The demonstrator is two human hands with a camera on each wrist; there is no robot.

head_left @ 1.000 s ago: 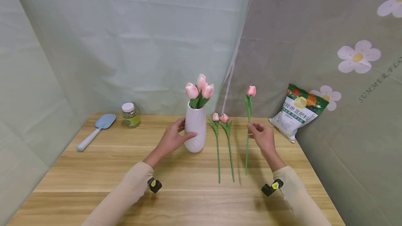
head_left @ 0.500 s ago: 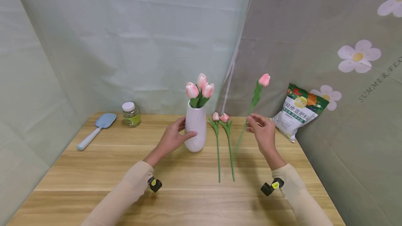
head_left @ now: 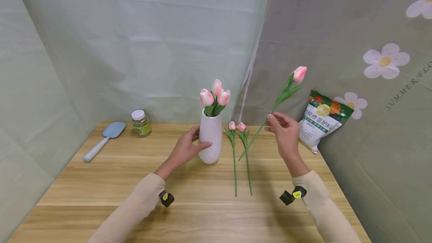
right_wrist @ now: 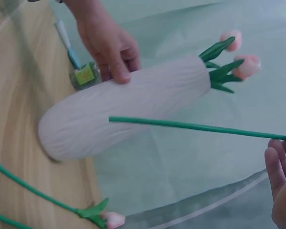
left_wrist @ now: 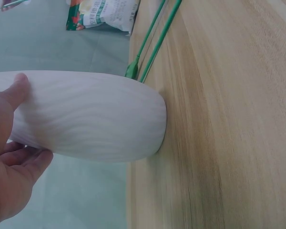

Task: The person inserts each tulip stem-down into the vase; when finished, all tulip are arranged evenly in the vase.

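A white ribbed vase (head_left: 210,134) stands upright on the wooden table with three pink tulips (head_left: 215,96) in its mouth. My left hand (head_left: 185,146) holds the vase around its side, thumb across the front, as the left wrist view also shows. My right hand (head_left: 286,132) pinches another pink tulip (head_left: 281,98) by its green stem. That tulip is raised and tilted, bloom to the upper right, stem end slanting down to the left. Two more tulips (head_left: 234,160) lie side by side on the table between the vase and my right hand.
At the back left are a jar with a white lid (head_left: 141,123) and a blue hand shovel (head_left: 105,140). A printed fertilizer bag (head_left: 318,123) leans at the back right corner. Cloth walls (head_left: 152,48) close in behind the table (head_left: 202,213).
My right hand has lifted the tulip and tipped it from upright, its bloom going right and up and its stem end swinging left. The left hand and the vase have stayed in place.
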